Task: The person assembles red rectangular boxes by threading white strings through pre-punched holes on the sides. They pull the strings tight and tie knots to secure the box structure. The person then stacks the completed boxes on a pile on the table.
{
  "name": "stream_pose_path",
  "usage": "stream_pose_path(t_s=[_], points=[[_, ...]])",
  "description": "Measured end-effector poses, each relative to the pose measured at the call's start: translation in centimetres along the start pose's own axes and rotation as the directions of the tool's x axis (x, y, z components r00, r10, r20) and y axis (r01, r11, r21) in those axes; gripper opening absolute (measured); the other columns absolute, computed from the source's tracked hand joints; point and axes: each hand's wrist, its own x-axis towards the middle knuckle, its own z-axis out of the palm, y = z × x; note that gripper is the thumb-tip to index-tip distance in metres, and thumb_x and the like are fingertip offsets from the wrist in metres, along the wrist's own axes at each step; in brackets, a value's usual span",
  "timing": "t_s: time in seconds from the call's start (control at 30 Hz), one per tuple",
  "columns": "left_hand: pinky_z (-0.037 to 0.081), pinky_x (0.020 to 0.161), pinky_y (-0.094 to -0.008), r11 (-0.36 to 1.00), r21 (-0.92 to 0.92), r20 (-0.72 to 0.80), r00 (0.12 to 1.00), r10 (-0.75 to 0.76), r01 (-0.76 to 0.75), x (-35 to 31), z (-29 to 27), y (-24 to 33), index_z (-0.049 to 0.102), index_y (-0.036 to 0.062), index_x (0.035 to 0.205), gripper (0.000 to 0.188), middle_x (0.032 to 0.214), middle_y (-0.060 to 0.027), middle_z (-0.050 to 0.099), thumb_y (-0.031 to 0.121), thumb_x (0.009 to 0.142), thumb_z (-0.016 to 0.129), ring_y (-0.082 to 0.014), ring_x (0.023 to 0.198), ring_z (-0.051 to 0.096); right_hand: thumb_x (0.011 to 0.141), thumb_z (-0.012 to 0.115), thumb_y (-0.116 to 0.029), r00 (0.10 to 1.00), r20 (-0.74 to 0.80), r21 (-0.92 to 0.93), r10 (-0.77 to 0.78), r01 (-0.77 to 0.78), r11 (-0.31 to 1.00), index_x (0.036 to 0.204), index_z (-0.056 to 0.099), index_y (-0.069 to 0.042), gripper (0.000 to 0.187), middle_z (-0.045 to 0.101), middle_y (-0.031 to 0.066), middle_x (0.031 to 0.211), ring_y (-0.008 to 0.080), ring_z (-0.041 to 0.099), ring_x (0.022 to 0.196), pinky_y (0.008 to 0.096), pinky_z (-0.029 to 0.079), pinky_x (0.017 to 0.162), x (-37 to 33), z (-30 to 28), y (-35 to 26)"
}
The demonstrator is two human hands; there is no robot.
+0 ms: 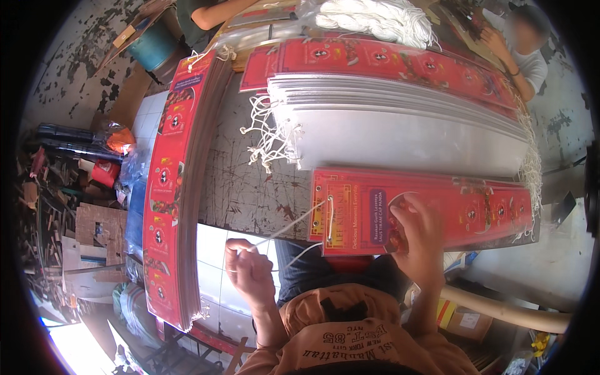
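Your left hand (251, 272) curls its fingers around a thin white cord (292, 224), apparently keeping it drawn out from the left end of the long red printed panel (465, 215), which your right hand (420, 234) grips, seemingly for steadiness, at the near edge of the grey scratched tabletop (244, 169).

I count two wearer's hands (251, 273) (420, 240), two cord strands (290, 225) (300, 255) (one white hank (378, 20)).

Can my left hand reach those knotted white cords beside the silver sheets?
Probably yes: nothing blocks the knotted white cords across the scratched grey tabletop, but your left hand holds thin white string.
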Motion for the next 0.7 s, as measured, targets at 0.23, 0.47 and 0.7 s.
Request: stream_pose_path(t_s=[0.23, 0.47, 0.7], points=[[0.028, 0.048, -0.0182, 0.925, 0.379, 0.266, 0.958, -0.109, 0.0, -3.1, 4.4, 1.1, 0.058, -0.0015, 0.091, 0.008, 0.063, 0.0016, 0.053, 0.002, 0.085, 0.054, -0.0019, 0.053, 0.039, 0.067, 0.076, -0.022, 0.978, -0.089, 0.338, -0.19, 0.209, 0.918, 0.112, 0.06, -0.009, 0.049, 0.055, 0.0101, 0.114, 0.0263, 0.054, 0.102, 0.0462, 0.039, 0.091, 0.3, -0.7, -4.2], [0.028, 0.044, -0.0178, 0.852, 0.505, 0.418, 0.902, -0.105, -0.135, -3.2, 4.8, 1.1, 0.062, -0.0015, 0.089, 0.009, 0.058, 0.0011, 0.054, -0.002, 0.08, 0.06, -0.0009, 0.048, 0.04, 0.065, 0.071, -0.011, 0.912, -0.206, 0.374, -0.353, 0.407, 0.833, 0.099, 0.066, -0.005, 0.035, 0.063, 0.0028, 0.094, 0.0169, 0.061, 0.083, 0.0308, 0.046, 0.073, 0.2, 0.4, -5.8], [0.034, 0.052, -0.0178, 0.853, 0.521, 0.319, 0.928, -0.194, 0.0, -3.4, 4.8, 1.2, 0.057, -0.0014, 0.093, 0.01, 0.066, 0.0002, 0.056, 0.001, 0.084, 0.057, -0.0014, 0.057, 0.043, 0.065, 0.07, -0.004, 0.908, -0.274, 0.432, -0.318, 0.412, 0.802, 0.098, 0.066, -0.004, 0.034, 0.064, 0.0045, 0.087, 0.019, 0.061, 0.078, 0.0292, 0.047, 0.066, 0.8, 1.4, -6.7]])
